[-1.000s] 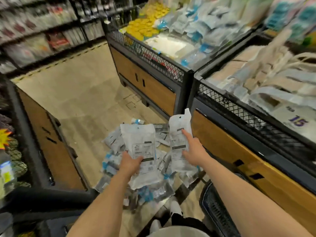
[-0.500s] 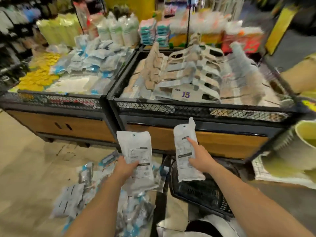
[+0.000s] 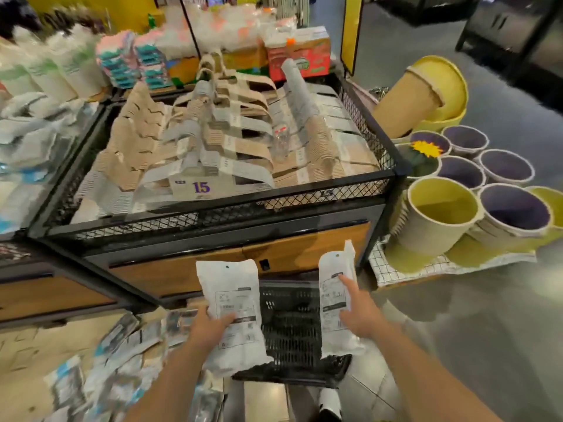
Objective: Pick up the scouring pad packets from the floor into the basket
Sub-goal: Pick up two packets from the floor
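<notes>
Nearest us, loose scouring pad packets [image 3: 115, 360] lie heaped on the floor [image 3: 27, 351], lower left. Our left hand [image 3: 210, 328] has its fingers [image 3: 227, 318] clamped on one white packet [image 3: 233, 312], held upright. Our right hand [image 3: 359, 315] grips a second packet [image 3: 335, 296], fingers closed on its face. Both packets hang over the black basket [image 3: 292, 327], which sits on the floor between our arms. Beyond it, a wire-mesh display bin [image 3: 213, 208] holds hangers [image 3: 231, 141] and a "15" price card [image 3: 198, 187]. Far right, stacked yellow and purple buckets [image 3: 441, 214].
</notes>
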Motion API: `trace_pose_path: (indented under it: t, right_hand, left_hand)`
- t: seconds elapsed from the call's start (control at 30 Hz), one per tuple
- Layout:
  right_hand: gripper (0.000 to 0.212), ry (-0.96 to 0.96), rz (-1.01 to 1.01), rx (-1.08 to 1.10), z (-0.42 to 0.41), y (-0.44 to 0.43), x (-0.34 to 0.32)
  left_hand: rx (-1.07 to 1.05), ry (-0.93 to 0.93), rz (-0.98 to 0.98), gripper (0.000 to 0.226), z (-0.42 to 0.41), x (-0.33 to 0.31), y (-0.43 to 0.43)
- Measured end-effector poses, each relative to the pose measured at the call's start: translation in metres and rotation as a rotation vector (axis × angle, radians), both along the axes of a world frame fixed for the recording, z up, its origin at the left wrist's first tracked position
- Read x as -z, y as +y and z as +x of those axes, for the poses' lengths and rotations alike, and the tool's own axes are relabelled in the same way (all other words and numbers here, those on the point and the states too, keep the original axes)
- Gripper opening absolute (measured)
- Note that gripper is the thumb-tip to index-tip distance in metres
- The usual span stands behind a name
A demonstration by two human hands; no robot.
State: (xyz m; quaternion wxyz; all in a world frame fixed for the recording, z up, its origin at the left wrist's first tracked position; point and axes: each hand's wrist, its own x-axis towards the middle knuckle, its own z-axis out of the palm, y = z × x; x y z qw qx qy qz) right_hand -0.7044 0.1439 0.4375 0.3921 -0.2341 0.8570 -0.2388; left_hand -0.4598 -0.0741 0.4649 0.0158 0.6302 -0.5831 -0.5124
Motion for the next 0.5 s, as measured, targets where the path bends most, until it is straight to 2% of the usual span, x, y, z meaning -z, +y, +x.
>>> trace_pose_path:
  t: [0.2,0.3,0.4,0.5]
  right_hand:
    - [0.086,-0.07,0.069,-0.03,-0.017,-0.007,0.065]
    - [0.086,-0.109,0.109,-0.045,-0.015,-0.013,0.113]
    - [0.086,-0.127,0.141,-0.015,-0.009,-0.014,0.175]
    - [0.085,-0.146,0.198,0.011,-0.004,-0.017,0.236]
  left_hand:
    - [0.03,-0.041,0.129,0.051,-0.042,0.065,0.002]
    - [0.061,-0.071,0.16,0.039,-0.052,0.11,0.001]
    - [0.087,-0.158,0.16,0.053,-0.059,0.173,-0.005]
    - [0.092,-0.213,0.169,0.049,-0.068,0.233,-0.009]
